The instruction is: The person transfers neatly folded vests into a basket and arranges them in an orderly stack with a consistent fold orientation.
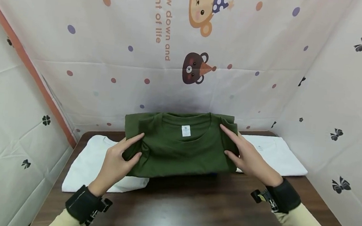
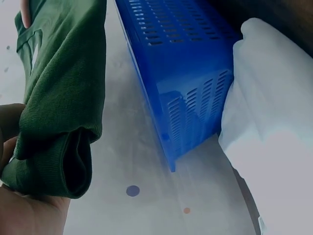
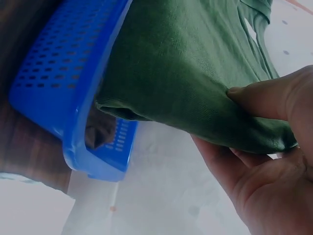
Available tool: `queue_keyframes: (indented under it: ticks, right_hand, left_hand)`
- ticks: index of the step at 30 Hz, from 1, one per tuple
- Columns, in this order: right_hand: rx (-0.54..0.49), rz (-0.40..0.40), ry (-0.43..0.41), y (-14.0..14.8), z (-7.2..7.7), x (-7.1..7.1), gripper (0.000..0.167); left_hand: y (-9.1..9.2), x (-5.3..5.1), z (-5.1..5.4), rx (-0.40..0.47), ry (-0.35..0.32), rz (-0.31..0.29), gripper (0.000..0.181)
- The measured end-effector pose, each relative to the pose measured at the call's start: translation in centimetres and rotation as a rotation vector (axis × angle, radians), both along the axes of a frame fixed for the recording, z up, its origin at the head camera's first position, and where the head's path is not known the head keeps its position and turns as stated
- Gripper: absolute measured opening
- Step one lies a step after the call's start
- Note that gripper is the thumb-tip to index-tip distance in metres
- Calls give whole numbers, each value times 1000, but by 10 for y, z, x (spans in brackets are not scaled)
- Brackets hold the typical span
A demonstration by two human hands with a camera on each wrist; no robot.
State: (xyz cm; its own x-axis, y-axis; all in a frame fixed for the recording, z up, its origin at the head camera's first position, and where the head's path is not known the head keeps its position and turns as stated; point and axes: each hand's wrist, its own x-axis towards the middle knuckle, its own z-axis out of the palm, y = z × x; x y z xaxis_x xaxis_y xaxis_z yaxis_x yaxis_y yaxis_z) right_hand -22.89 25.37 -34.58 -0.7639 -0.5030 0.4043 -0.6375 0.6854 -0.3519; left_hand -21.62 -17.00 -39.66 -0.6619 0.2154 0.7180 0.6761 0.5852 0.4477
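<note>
Fingers (image 1: 133, 140) on my left hand (image 1: 115, 159) pinch one side of a folded green shirt (image 1: 182, 150), and my right hand (image 1: 251, 157) pinches the other side. My hands are wide apart, almost as wide as the shirt. On the right, my thumb (image 3: 264, 100) presses on top and other fingers go under. The shirt is up in the air between them, and I can see its neck and white tag (image 1: 186, 130).

I think this part is about holding it flat. To do it well, I should lift both sides the same, so the middle does not sag. A soft pinch seems best; a hard one may make creases. The left side looks bunched, so I could smooth it.

Below the shirt is a blue basket (image 2: 195, 63) with little holes. One corner is over its rim, but I cannot tell if they touch. I should watch that the rim does not catch the cloth.

A white shirt (image 1: 87, 166) lies on my left and a second white shirt (image 1: 275, 155) on my right, on the brown tabletop (image 1: 175, 203). Behind hangs a spotty wall cloth (image 1: 89, 49).
</note>
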Motion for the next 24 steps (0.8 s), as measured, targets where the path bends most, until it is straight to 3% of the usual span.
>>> queue_keyframes:
  ticks: [12,18,24]
  right_hand:
    - [35,-8,-91,1,13,-30,91]
    - [46,-9,-130,3,16,-46,90]
    - [53,-24,-180,3,16,-59,88]
  left_hand:
    - [6,-25,19,-26,-45,24,68]
    - [13,-37,25,-31,-114,1,69]
    - [20,-51,26,-63,-192,15,70]
